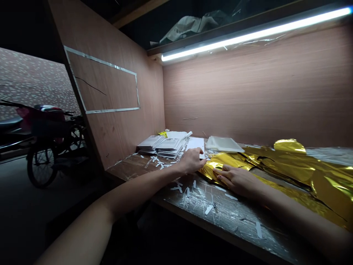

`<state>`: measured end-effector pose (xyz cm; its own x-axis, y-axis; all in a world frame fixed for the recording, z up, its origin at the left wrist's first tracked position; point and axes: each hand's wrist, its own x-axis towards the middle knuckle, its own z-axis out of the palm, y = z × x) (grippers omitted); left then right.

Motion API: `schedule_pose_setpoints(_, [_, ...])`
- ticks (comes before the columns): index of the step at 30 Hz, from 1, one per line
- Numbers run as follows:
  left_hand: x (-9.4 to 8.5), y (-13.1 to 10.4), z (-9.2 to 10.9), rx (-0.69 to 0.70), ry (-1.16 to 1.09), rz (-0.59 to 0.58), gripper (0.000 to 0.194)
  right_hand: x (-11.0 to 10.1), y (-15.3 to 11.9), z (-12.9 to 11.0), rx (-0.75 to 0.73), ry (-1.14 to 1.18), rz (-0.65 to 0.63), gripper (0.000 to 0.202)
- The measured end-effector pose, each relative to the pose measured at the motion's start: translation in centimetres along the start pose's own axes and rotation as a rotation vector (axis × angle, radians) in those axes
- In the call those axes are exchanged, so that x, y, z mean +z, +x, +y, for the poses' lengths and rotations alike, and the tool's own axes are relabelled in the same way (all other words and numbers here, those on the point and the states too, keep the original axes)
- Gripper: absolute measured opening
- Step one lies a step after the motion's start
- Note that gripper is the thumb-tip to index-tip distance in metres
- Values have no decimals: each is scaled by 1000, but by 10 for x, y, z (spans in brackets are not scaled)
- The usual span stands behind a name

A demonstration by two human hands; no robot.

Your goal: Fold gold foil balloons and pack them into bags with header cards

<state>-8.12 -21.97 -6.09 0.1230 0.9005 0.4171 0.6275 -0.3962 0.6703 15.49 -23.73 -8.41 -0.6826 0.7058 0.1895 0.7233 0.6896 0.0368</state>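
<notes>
Shiny gold foil sheets [289, 173] spread over the right side of the worktable. My left hand [192, 161] is at the left end of the foil, its fingers curled together at the edge; what they grip, if anything, is too small to make out. My right hand [234, 178] lies on the foil just to the right, palm down with its fingers stretched forward. A white sheet [195, 144] lies right behind my left hand. Stacks of printed white papers [168, 146] sit to the left of it.
Translucent plastic sheets [224, 144] lie near the back panel. Small white scraps [209, 209] are scattered over the worktable [193, 217]. A wooden side panel [118, 129] stands at the left, with a bicycle [41, 162] beyond it. A lit tube lamp [248, 36] hangs above.
</notes>
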Motion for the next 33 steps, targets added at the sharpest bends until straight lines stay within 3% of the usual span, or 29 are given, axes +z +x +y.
schedule_pose_setpoints(3, [-13,-5,2,-62,288,-17,43,2,0,-1,-9,-10,9,46])
schedule_pose_setpoints(6, [-20,-4,1,-93,384,-62,62,5,1,1,-19,-9,15,48])
schedule_pose_setpoints(10, [-26,4,-5,-67,390,-164,58,11,2,6,-28,-18,16,48])
schedule_pose_setpoints(13, [-31,9,-9,-83,327,-168,50,14,2,7,-33,-23,38,47])
schedule_pose_setpoints(16, [-30,11,-10,-187,27,-175,44,14,1,7,-47,-24,57,45])
schedule_pose_setpoints(20, [-16,7,-3,-357,-604,-106,86,13,2,7,-60,-22,34,43])
schedule_pose_setpoints(21, [-12,5,0,-377,-708,-115,82,12,2,6,-59,-22,28,42])
schedule_pose_setpoints(23, [-3,0,6,-400,-794,-231,57,10,2,5,-56,-25,21,41])
schedule_pose_setpoints(25, [4,-7,11,-361,-696,-362,33,6,2,2,-54,-37,15,42])
schedule_pose_setpoints(26, [7,-10,12,-300,-592,-366,31,4,1,1,-50,-48,11,42])
schedule_pose_setpoints(27, [9,-13,13,-225,-470,-318,32,2,1,-1,-47,-65,4,43])
schedule_pose_setpoints(30, [15,-17,13,-17,-178,-15,54,-4,1,-4,-20,-107,-12,43])
schedule_pose_setpoints(31, [16,-17,12,7,-147,7,54,-6,1,-5,-14,-113,-13,43])
schedule_pose_setpoints(33, [19,-16,11,17,-163,-65,43,-8,1,-7,-14,-113,-10,44])
